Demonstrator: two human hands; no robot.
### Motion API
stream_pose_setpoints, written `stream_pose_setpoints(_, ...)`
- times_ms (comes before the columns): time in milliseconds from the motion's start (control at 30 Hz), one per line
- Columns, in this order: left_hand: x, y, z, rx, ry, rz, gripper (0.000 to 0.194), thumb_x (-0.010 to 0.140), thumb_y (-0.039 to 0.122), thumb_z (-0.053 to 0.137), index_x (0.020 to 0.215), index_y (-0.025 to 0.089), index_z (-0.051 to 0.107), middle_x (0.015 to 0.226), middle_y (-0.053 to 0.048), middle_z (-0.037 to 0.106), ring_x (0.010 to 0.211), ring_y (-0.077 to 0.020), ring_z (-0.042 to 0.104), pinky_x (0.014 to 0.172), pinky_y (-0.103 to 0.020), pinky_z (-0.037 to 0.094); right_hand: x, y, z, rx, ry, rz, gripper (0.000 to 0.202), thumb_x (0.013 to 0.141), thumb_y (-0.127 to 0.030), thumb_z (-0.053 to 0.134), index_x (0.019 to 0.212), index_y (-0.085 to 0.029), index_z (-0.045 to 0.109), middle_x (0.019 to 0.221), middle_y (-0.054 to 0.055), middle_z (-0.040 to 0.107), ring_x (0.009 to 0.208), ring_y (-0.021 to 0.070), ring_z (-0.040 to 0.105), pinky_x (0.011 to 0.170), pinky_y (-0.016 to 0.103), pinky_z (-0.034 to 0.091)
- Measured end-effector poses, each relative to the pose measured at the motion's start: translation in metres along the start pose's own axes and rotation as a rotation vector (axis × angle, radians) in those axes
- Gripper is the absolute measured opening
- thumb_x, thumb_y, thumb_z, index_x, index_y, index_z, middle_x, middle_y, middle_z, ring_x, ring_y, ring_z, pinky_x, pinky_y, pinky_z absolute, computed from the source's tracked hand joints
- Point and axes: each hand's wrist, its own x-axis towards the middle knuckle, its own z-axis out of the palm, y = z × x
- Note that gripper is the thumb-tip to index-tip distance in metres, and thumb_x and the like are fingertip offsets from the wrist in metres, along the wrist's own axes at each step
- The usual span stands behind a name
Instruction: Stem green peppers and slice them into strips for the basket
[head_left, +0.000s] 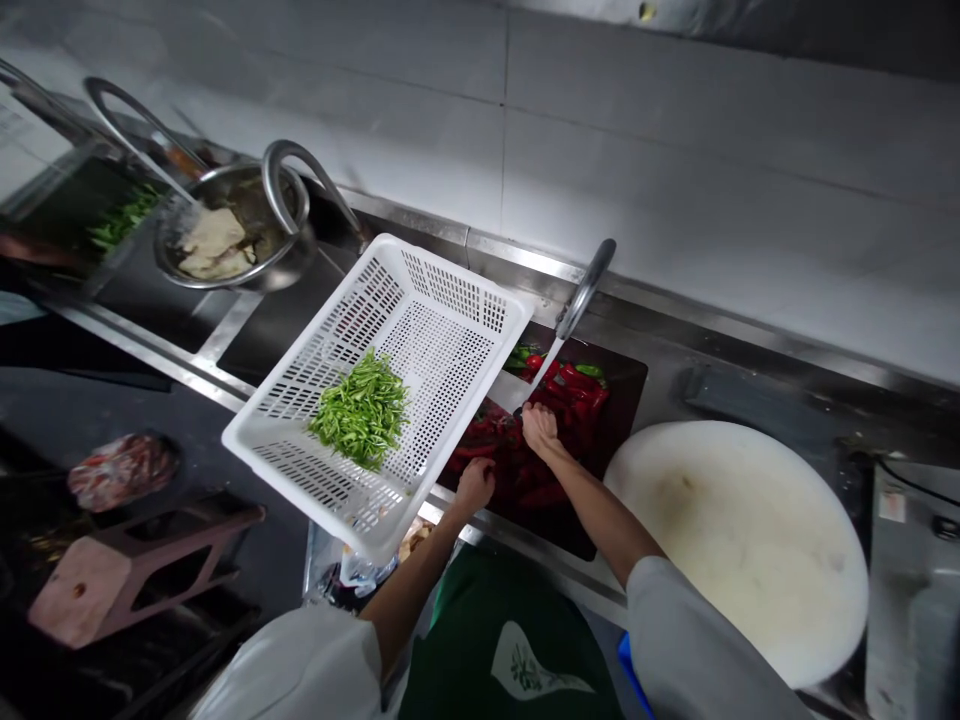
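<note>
While hands (540, 430) reach over peppers (581, 395), steel counter (180, 364) borders tiled wall (675, 200).

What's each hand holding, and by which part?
Right hand: what looks like a cleaver, held at its handle end, blade exposed beyond the hand. Left hand: curled, no held item visible.

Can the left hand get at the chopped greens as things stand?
Likely yes: the left hand is beside the white basket, whose open top leaves the chopped greens uncovered.
</note>
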Motion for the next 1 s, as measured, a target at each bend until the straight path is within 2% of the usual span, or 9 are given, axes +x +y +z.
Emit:
stream_pose_setpoints(133, -0.010, -0.011, -0.001, 0.005, -0.015, -0.044, 0.029, 0.080, 0.005, 0.055, 0.103, 0.015, 0.069, 0.111, -0.011, 0.069, 0.107, -0.0215, 0.065, 0.100, -0.037, 0.050, 0.002, 0.009, 0.009, 0.227, -0.006, 0.040, 0.026, 0.083, -0.012, 0.061, 0.109, -0.008, 0.064, 0.112, 0.023, 0.066, 0.107, 0.0257, 0.063, 0.094, 0.034, 0.044)
stream_pose_setpoints(233, -0.016, -0.015, -0.001, -0.020, -0.022, -0.082, 0.030, 0.080, 0.005, 0.056, 0.105, 0.016, 0.069, 0.110, -0.009, 0.070, 0.105, -0.0203, 0.066, 0.099, -0.036, 0.050, 0.002, 0.021, 0.017, 0.460, -0.026, 0.069, 0.014, 0.083, -0.027, 0.064, 0.087, -0.014, 0.066, 0.085, 0.013, 0.072, 0.084, 0.0212, 0.069, 0.078, 0.028, 0.050)
stream_pose_setpoints(400, -0.027, -0.013, -0.001, -0.125, -0.053, -0.119, 0.031, 0.082, 0.005, 0.054, 0.107, 0.015, 0.069, 0.106, -0.007, 0.073, 0.096, -0.0178, 0.069, 0.092, -0.030, 0.053, 0.002, 0.033, 0.026, 0.887, 0.001, 0.138, 0.044, 0.085, -0.060, 0.049, 0.070, -0.019, 0.055, 0.059, 0.005, 0.065, 0.049, 0.0149, 0.060, 0.047, 0.024, 0.048)
stream_pose_setpoints(533, -0.034, -0.005, -0.006, -0.182, -0.070, -0.088, 0.030, 0.082, 0.007, 0.053, 0.105, 0.015, 0.070, 0.101, -0.008, 0.074, 0.092, -0.0195, 0.070, 0.087, -0.031, 0.055, -0.004, 0.034, 0.021, 1.120, 0.044, 0.194, 0.054, 0.071, -0.076, 0.053, 0.066, -0.022, 0.048, 0.053, 0.003, 0.061, 0.042, 0.0134, 0.054, 0.042, 0.024, 0.045)
stream_pose_setpoints(667, -0.037, 0.001, -0.009, -0.260, -0.024, -0.032, 0.029, 0.083, 0.009, 0.052, 0.104, 0.018, 0.070, 0.099, -0.006, 0.075, 0.090, -0.0195, 0.070, 0.085, -0.031, 0.055, -0.024, 0.038, 0.004, 1.210, 0.062, 0.219, 0.057, 0.064, -0.077, 0.060, 0.065, -0.021, 0.052, 0.051, 0.001, 0.059, 0.041, 0.0124, 0.052, 0.040, 0.025, 0.044)
stream_pose_setpoints(767, -0.032, 0.002, -0.006, -0.376, 0.053, -0.090, 0.028, 0.081, 0.008, 0.055, 0.101, 0.020, 0.069, 0.095, -0.006, 0.074, 0.089, -0.0189, 0.070, 0.084, -0.030, 0.055, -0.061, 0.048, -0.018, 1.196, 0.048, 0.228, 0.055, 0.062, -0.073, 0.065, 0.064, -0.020, 0.054, 0.050, 0.001, 0.058, 0.040, 0.0130, 0.051, 0.039, 0.024, 0.041)
stream_pose_setpoints(833, -0.023, 0.004, -0.003, -0.517, 0.120, -0.184, 0.025, 0.080, 0.008, 0.054, 0.098, 0.019, 0.068, 0.091, -0.006, 0.073, 0.084, -0.0171, 0.069, 0.081, -0.029, 0.055, -0.101, 0.061, -0.037, 1.082, 0.058, 0.202, 0.050, 0.066, -0.069, 0.065, 0.061, -0.019, 0.056, 0.048, 0.002, 0.058, 0.041, 0.0140, 0.052, 0.041, 0.024, 0.040)
stream_pose_setpoints(933, 0.003, 0.019, 0.001, -0.809, 0.213, -0.393, 0.027, 0.080, 0.010, 0.053, 0.105, 0.016, 0.064, 0.093, -0.007, 0.071, 0.073, -0.0130, 0.067, 0.071, -0.025, 0.054, -0.179, 0.086, -0.067, 0.600, 0.203, 0.107, 0.043, 0.081, -0.059, 0.053, 0.073, -0.019, 0.065, 0.060, 0.006, 0.066, 0.055, 0.0180, 0.061, 0.054, 0.026, 0.045)
stream_pose_setpoints(1000, 0.024, 0.043, 0.006, -0.996, 0.264, -0.524, 0.034, 0.079, 0.011, 0.055, 0.113, 0.016, 0.059, 0.096, -0.008, 0.069, 0.069, -0.0109, 0.065, 0.064, -0.022, 0.051, -0.233, 0.103, -0.081, 0.380, 0.298, 0.171, 0.042, 0.083, -0.055, 0.051, 0.090, -0.018, 0.070, 0.074, 0.008, 0.071, 0.068, 0.0213, 0.067, 0.063, 0.028, 0.047)
